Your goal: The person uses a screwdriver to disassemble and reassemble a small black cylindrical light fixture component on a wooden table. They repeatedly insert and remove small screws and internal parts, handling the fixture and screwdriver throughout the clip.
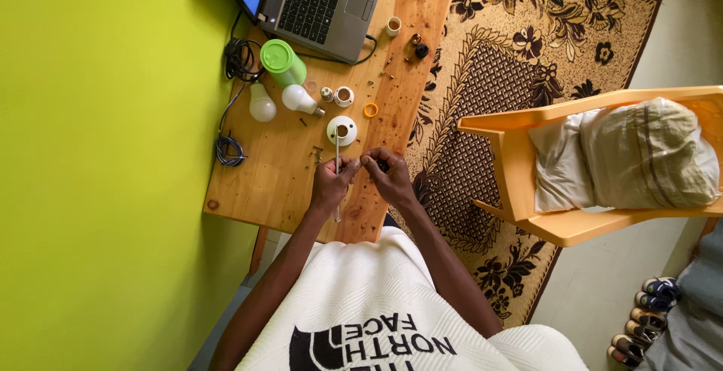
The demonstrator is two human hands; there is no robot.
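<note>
Hands close together over the near part of the wooden table (286, 183), fingertips almost meeting. Left hand (334, 181) curled shut, pinching a thin clear-handled tool (337, 179), likely a small screwdriver; long axis running straight away from the body, one end poking out toward the chest below the palm, the other reaching out past the knuckles. Right hand (389, 175) also closed down at the fingertips on some tiny dark part (382, 166), too small to identify, held just beside the tool shaft. Left hand nearer the tool by far, already wrapped round it; right hand within touching range.

Just beyond the knuckles, in line with the tool: a round white holder (342, 130) with a dark centre, apart from both hands. To its right, a small orange ring (370, 109). Further out, a white bulb lying on its side (300, 100), a second bulb (261, 104) to the left, a green-lidded container (282, 62), small screws scattered about. Left of these, dark coiled cables (229, 147). Farthest off, an open laptop (316, 2). Well right of the right hand, a patterned rug (512, 62) and an orange plastic chair (527, 213) bearing cushions.
</note>
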